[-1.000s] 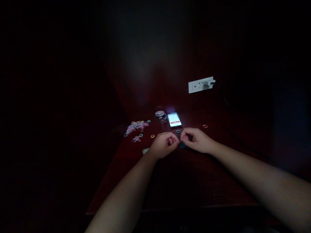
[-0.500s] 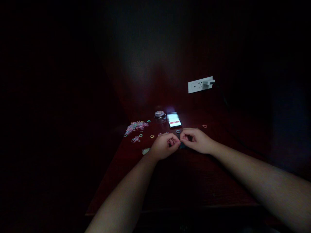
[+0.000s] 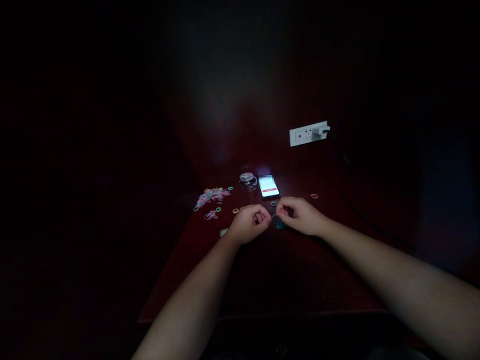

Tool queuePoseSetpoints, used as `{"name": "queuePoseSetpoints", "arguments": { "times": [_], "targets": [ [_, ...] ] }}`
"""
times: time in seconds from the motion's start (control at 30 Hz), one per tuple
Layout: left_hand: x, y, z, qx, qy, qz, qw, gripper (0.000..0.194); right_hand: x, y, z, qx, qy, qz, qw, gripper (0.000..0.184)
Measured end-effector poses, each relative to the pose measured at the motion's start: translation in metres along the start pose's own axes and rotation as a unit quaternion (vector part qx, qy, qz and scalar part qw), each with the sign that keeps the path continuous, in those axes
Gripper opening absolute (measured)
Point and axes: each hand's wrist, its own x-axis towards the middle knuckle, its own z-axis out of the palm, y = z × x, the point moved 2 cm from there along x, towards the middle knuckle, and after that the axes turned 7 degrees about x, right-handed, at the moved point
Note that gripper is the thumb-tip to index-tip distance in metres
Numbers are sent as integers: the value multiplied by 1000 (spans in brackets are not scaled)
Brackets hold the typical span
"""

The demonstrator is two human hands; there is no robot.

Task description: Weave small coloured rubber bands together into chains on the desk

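Note:
My left hand (image 3: 249,224) and my right hand (image 3: 300,216) meet fingertip to fingertip over the dark red table. A thin, pale elastic band (image 3: 273,216) is pulled taut across the small gap, each hand pinching one end. Just below my right fingers lies a small dark teal clump (image 3: 281,225), partly covered. A pale bundle of bands (image 3: 223,232) shows beside my left wrist. Behind the fingertips rests a single bluish-grey hair tie (image 3: 274,204). A yellow hair tie (image 3: 235,211) lies to the left of my left hand.
A pile of colourful hair ties (image 3: 212,196) spreads at the left, with a smaller cluster (image 3: 212,215) in front. Behind my hands are a lidded clear jar (image 3: 247,183) and a lit phone (image 3: 269,187). One orange-pink tie (image 3: 314,196) lies right. A wall socket (image 3: 308,134) holds a plug.
My hands have drawn slightly apart, the left one shifting left, and the band between them now shows as a stretched line. The view has tilted a little; the table things stay put.

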Motion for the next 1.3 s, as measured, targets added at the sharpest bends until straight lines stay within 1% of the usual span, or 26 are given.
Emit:
{"name": "queuePoseSetpoints", "arguments": {
  "times": [0.07, 0.13, 0.2, 0.3, 0.33, 0.43, 0.5, 0.57, 0.63, 0.73, 0.83, 0.97, 1.17, 1.3],
  "targets": [
    [-3, -3, -4, -4, 20, -11, 1000, 11, 1, 2, -1, -4, 4, -1, 1000, 7],
    [-5, -9, -12, -1, 56, -32, 998, 12, 1, 6, -3, -5, 13, 0, 1000, 6],
    [-9, -19, -24, -6, 107, -69, 992, 14, 1, 11, -4, 2, 18, 7, 1000, 6],
    [-25, -39, -46, -22, 205, -138, 969, 16, 0, 18, -3, 15, 15, 19, 1000, 9],
    [-33, -46, -52, -20, 205, -148, 967, 17, 0, 20, -3, 20, 20, 22, 999, 10],
    [-63, -63, -64, 18, 158, -169, 973, 19, 1, 22, -2, 27, 28, 22, 999, 12],
    [-80, -72, -68, 28, 149, -191, 970, 19, 1, 22, -1, 30, 24, 23, 999, 14],
    [-90, -79, -68, 28, 151, -207, 966, 20, 1, 22, 0, 29, 21, 27, 999, 15],
    [-91, -84, -67, 24, 148, -209, 966, 22, 0, 21, -1, 25, 24, 29, 999, 15],
    [-86, -90, -66, 22, 137, -203, 969, 25, -1, 21, -1, 23, 21, 28, 999, 15],
    [-83, -95, -68, 31, 139, -196, 970, 25, -1, 23, -1, 23, 15, 25, 999, 16],
    [-83, -100, -70, 48, 115, -180, 976, 24, 0, 24, -1, 29, 17, 27, 999, 17],
    [-81, -98, -69, 60, 78, -166, 981, 25, -1, 19, -2, 28, 18, 22, 999, 17],
    [-80, -95, -69, 66, 66, -176, 980, 25, 0, 18, -4, 21, 22, 22, 999, 17]
  ]
}}
